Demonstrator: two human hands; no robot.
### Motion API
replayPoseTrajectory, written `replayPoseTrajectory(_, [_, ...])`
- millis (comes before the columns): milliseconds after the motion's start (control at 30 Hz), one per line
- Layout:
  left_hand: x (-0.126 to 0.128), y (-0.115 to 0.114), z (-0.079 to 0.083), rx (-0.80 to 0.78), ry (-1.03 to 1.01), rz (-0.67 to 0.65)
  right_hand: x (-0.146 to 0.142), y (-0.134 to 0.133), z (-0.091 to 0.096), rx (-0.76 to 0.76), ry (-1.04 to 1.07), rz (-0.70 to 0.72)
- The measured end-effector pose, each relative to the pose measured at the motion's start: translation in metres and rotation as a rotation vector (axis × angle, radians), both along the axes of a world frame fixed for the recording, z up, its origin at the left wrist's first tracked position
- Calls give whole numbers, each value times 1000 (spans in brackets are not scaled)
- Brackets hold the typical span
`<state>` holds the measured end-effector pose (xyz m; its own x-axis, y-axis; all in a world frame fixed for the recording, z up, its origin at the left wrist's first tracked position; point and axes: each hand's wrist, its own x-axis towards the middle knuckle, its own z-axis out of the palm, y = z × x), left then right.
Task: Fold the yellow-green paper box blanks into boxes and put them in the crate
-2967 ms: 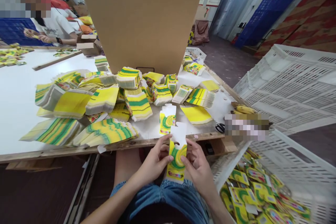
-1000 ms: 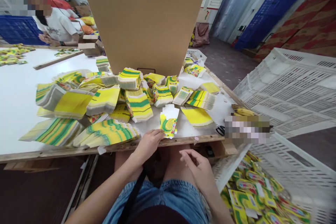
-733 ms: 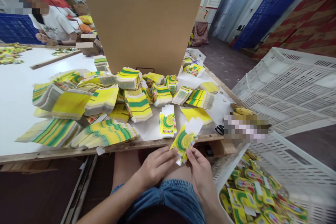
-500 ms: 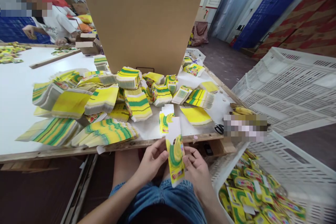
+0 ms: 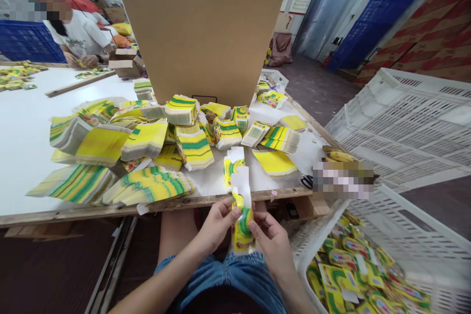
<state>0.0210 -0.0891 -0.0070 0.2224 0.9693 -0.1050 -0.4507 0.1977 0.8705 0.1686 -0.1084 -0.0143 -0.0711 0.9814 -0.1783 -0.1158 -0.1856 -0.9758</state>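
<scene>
Over my lap I hold one small yellow-and-green carton (image 5: 242,218) upright, its white flap pointing up. My left hand (image 5: 217,223) pinches its left edge and my right hand (image 5: 270,243) grips its right side; both are closed on it. Just beyond, at the near edge of the white table (image 5: 22,157), a short stack of the same flat cartons (image 5: 231,164) lies. Fanned piles of flat yellow-green cartons (image 5: 147,147) cover the table's middle.
A tall brown cardboard sheet (image 5: 200,24) stands behind the piles. A white plastic crate (image 5: 368,270) at my right holds several folded cartons; more white crates (image 5: 408,117) lean beyond it. Scissors (image 5: 306,181) lie at the table's right corner. Another person (image 5: 79,34) works at the far left.
My left hand took a carton from the short stack at the table edge. Both hands brought it down over my lap and turned it upright.
</scene>
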Motion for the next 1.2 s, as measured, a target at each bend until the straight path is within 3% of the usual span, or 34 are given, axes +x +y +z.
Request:
replayPoseTrajectory(100, [3, 2, -5, -27, 75, 80, -4, -1, -3, 2, -27, -15])
replayPoseTrajectory(233, [0, -3, -6, 36, 94, 75, -5, 1, -3, 83, -136, -93])
replayPoseTrajectory(433, [-15, -9, 6, 111, 63, -133, 8, 10, 12, 203, -34, 78])
replayPoseTrajectory(600, [-19, -8, 9, 37, -52, -272, 21, 16, 22, 228, -188, 191])
replayPoseTrajectory(700, [-18, -9, 5, 25, -56, -274, 21, 18, 22, 342, -282, 165])
replayPoseTrajectory(833, [-16, -10, 1, 28, -49, -300, 19, 19, 16, 318, -201, 12])
replayPoseTrajectory(967, [-15, -8, 0, 71, 93, -178, 27, 23, 14, 431, -273, 75])
replayPoseTrajectory(1100, [-13, -9, 2, 131, 250, -115, 32, 25, 19, 247, -323, 232])
replayPoseTrajectory(1200, [-11, -10, 4, 154, 261, -167, 28, 24, 21, 153, -349, 222])
